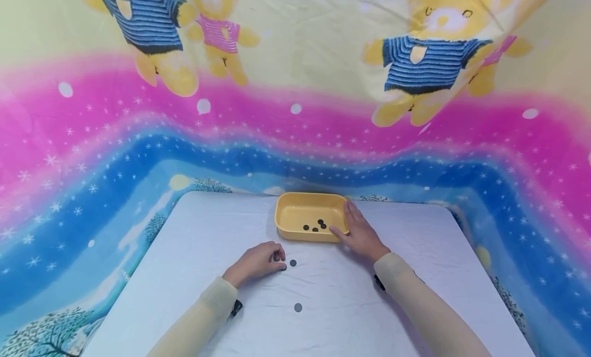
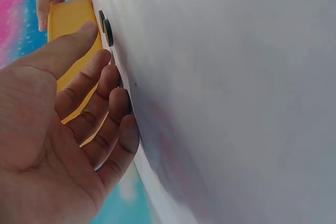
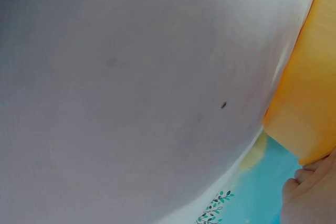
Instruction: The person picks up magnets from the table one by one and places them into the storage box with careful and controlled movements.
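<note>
My right hand (image 1: 362, 236) holds the right end of a yellow rectangular plastic box (image 1: 313, 236), its thumb at the front rim and the fingers along the short side. Several small dark round discs (image 1: 306, 227) lie on the box floor. Nearer to me, my left hand (image 1: 258, 261) is low over the table with fingers loosely bent. In the left wrist view its thumb and fingers (image 2: 86, 80) stand apart, with nothing pinched between them. A dark disc (image 2: 108, 32) is just beyond those fingertips, and a second disc (image 1: 293, 263) lies right beside it.
Another grey disc (image 1: 298, 308) lies closer to me on the white-covered table (image 1: 341, 316). Behind the table hangs a printed cloth (image 1: 295, 131) with bears and snowflakes, close to the far side of the box.
</note>
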The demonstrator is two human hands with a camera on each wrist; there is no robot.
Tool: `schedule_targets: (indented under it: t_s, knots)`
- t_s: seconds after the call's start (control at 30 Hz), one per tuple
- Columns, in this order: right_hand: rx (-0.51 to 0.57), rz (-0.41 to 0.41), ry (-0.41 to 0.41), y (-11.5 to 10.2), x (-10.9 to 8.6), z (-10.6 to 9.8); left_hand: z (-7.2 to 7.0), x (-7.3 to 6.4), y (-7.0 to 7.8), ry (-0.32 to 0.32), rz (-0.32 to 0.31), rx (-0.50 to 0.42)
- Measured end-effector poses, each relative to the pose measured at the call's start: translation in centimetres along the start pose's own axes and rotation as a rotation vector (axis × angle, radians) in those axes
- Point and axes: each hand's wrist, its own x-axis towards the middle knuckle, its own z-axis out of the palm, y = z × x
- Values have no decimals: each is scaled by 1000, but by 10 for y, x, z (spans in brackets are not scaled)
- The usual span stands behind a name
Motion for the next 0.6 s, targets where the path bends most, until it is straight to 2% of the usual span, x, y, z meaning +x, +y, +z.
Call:
schedule_targets:
  t_s: [0.17,0.6]
  knots:
    - [14,-1,-5,-1,0,-1,1,-1,1,7,25,27]
    - [14,-4,-3,0,0,-1,3,-4,3,11,28,80]
